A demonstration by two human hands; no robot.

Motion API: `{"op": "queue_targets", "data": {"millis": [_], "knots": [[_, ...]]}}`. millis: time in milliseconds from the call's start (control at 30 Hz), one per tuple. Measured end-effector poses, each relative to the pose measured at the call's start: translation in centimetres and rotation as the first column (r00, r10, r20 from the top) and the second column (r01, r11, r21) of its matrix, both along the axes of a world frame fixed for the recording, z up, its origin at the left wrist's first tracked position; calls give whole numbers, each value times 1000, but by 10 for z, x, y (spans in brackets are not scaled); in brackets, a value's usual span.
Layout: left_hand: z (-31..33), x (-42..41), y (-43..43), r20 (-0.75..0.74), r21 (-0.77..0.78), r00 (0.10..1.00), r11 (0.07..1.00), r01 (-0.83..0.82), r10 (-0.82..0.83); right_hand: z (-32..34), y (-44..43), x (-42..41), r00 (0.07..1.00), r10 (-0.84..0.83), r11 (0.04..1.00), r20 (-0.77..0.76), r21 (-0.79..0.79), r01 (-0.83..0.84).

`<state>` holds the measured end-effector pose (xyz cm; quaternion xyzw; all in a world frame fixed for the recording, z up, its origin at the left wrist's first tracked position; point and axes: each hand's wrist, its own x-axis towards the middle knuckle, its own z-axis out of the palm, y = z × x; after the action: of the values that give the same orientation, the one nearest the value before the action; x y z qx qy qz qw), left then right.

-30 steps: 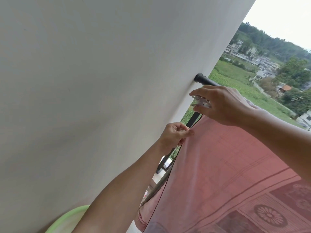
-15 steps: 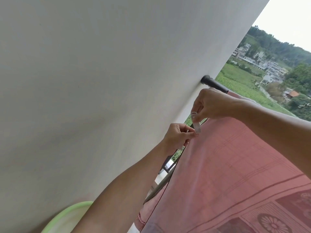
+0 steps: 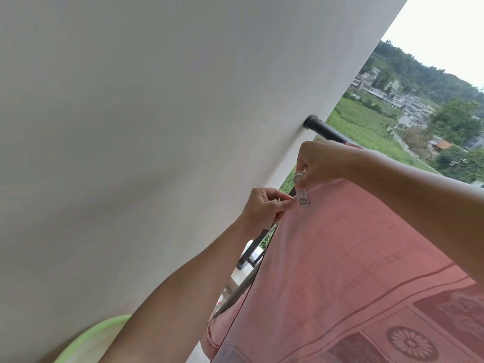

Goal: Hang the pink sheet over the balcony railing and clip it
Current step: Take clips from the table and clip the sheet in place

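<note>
Head view suggested the clip (image 3: 302, 200) was being seated, which called for the left grip (image 3: 264, 205), pinching the edge of the pink sheet (image 3: 353, 258), to hold it flat and taut while the right grip (image 3: 322, 163), closed on the clip's top, pushed it fully on before releasing. The sheet lay draped over the balcony railing (image 3: 324, 130) beside the wall (image 3: 157, 127), its upper edge directly under both grips, the clip touching the left grip.
</note>
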<state>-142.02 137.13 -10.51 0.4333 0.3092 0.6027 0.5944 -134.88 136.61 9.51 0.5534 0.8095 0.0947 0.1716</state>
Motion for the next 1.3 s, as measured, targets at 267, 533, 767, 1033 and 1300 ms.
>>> {"op": "queue_targets", "data": {"millis": [267,533,767,1033,1300], "knots": [[-34,-28,-21,-32,-242,995,966,85,-96,2,-9,4,959,89,995,-268,68,-73],[-119,-77,-83,-69,-514,964,838,185,-255,-114,-61,34,759,111,989,-642,-6,-150],[-171,-71,-124,-291,-579,940,815,-26,-177,-240,-79,74,835,-193,938,-516,-346,3],[-188,-51,-149,-103,-601,987,799,38,-124,-311,-102,90,572,-472,822,-671,-569,13],[-196,-38,-162,-210,-541,975,839,-61,-65,-323,-112,96,290,-672,703,-681,-710,-38]]}}
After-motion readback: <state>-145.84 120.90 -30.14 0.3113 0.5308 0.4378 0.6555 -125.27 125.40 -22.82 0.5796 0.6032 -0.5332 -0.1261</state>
